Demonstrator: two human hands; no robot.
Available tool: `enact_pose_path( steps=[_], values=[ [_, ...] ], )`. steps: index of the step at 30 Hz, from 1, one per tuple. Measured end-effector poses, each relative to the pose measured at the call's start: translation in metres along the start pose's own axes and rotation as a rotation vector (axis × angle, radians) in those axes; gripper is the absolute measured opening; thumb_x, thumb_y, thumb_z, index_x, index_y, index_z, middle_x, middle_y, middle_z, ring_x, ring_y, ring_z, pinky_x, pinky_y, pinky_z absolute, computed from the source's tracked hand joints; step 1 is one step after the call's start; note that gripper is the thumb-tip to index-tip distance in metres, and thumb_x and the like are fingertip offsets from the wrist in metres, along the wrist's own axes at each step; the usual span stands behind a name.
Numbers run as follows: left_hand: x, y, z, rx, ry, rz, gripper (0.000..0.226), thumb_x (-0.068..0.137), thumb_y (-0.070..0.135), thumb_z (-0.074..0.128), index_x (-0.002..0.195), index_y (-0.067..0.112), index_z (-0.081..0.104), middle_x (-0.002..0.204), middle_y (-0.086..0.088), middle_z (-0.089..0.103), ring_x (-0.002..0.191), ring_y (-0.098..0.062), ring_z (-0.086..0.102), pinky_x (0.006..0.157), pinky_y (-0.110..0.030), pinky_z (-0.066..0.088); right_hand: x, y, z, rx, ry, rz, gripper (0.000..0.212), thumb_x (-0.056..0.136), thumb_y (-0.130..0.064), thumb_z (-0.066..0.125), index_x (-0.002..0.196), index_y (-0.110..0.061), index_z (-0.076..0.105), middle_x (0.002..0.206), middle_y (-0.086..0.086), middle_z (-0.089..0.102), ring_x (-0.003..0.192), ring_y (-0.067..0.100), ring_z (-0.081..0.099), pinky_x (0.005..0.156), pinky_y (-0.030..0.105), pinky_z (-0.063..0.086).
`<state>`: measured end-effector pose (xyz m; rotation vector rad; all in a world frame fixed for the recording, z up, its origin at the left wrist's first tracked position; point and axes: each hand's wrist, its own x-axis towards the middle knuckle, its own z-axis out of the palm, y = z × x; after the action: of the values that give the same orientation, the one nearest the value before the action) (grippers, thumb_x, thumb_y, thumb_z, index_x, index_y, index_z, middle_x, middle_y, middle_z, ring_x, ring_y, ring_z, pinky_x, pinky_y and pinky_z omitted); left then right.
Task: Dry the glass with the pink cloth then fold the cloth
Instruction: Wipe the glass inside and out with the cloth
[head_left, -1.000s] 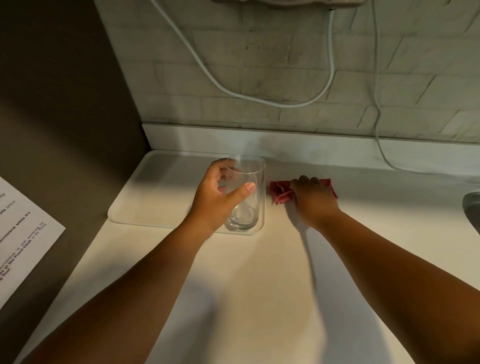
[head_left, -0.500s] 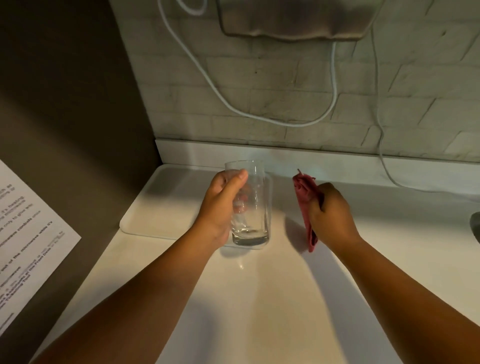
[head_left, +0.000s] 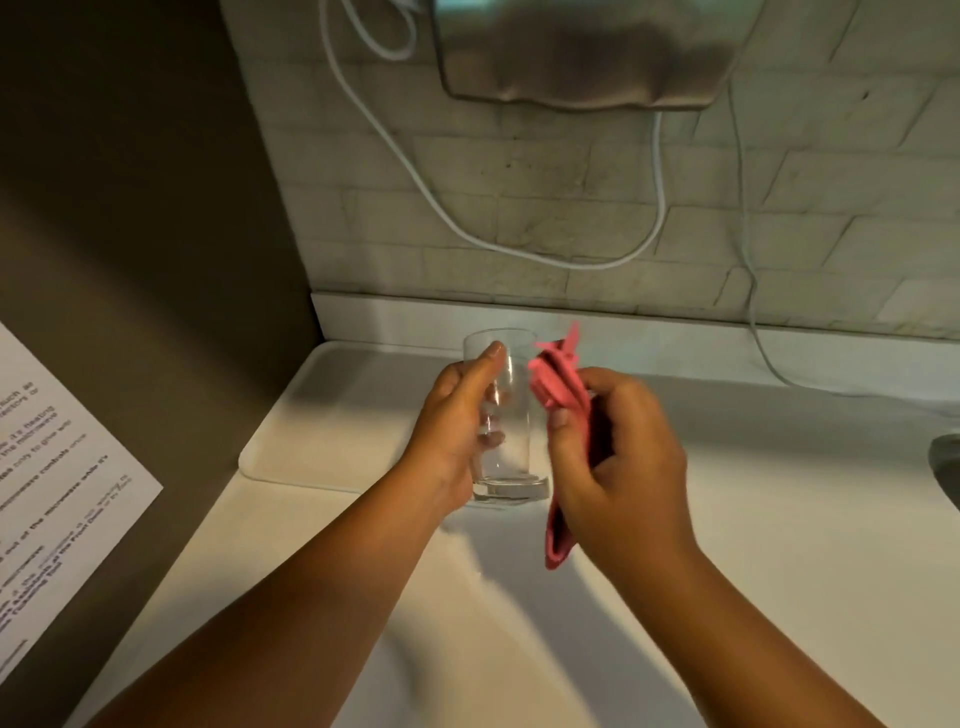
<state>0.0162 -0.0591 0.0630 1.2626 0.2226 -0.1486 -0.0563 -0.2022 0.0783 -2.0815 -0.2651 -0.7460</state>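
Left hand wraps the upright glass held above the white tray's front edge; right hand clutches the bunched pink cloth touching the glass, bare counter to the right

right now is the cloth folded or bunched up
Bunched: the cloth is crumpled in the right hand, with loose ends above and below it.
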Motion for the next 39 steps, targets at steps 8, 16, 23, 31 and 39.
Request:
enact_pose_path(
  steps=[8, 16, 23, 31, 39],
  values=[
    [-0.016, 0.003, -0.002, -0.053, -0.070, -0.164, 0.081, 0.084, 0.072, 0.067, 0.135, 0.009, 0.063, 0.115, -0.018, 0.076, 0.116, -0.042, 0.071, 0.106, -0.056, 0.054, -0.020, -0.016, 0.020, -0.263, -0.198, -0.073, 0.048, 0.101, -0.061, 0.023, 0.149, -0.058, 0.019, 0.090, -0.012, 0.035, 0.068, 0.005, 0.046, 0.048, 0.026, 0.050],
    [-0.029, 0.005, 0.001, -0.180, -0.041, -0.134, 0.067, 0.096, 0.055, 0.061, 0.143, 0.007, 0.059, 0.124, -0.024, 0.073, 0.109, -0.037, 0.074, 0.093, -0.047, 0.060, -0.007, -0.024, 0.022, -0.326, -0.178, -0.014, 0.053, 0.096, -0.059, 0.034, 0.148, -0.055, 0.025, 0.090, -0.008, 0.031, 0.060, 0.004, 0.044, 0.044, 0.027, 0.049],
    [-0.032, 0.009, 0.005, -0.088, 0.056, -0.038, 0.068, 0.083, 0.062, 0.064, 0.134, 0.015, 0.066, 0.129, -0.018, 0.074, 0.122, -0.039, 0.069, 0.111, -0.059, 0.049, 0.021, -0.024, 0.025, -0.279, -0.129, 0.003, 0.050, 0.099, -0.053, 0.034, 0.149, -0.051, 0.029, 0.093, -0.006, 0.038, 0.067, 0.005, 0.048, 0.051, 0.023, 0.047],
    [-0.021, 0.023, -0.003, -0.117, 0.116, -0.067, 0.086, 0.069, 0.062, 0.078, 0.136, 0.010, 0.062, 0.113, -0.015, 0.073, 0.108, -0.038, 0.073, 0.101, -0.051, 0.055, -0.008, -0.032, 0.020, -0.297, -0.249, -0.045, 0.049, 0.098, -0.046, 0.037, 0.147, -0.043, 0.039, 0.085, -0.006, 0.043, 0.058, 0.009, 0.047, 0.047, 0.031, 0.050],
    [-0.028, 0.013, 0.003, -0.099, 0.061, -0.048, 0.074, 0.079, 0.058, 0.066, 0.136, 0.012, 0.063, 0.125, -0.015, 0.076, 0.114, -0.034, 0.072, 0.109, -0.052, 0.052, 0.012, -0.020, 0.021, -0.289, -0.162, 0.007, 0.051, 0.097, -0.059, 0.034, 0.147, -0.052, 0.029, 0.089, -0.008, 0.039, 0.065, 0.006, 0.047, 0.051, 0.030, 0.051]
  ],
)
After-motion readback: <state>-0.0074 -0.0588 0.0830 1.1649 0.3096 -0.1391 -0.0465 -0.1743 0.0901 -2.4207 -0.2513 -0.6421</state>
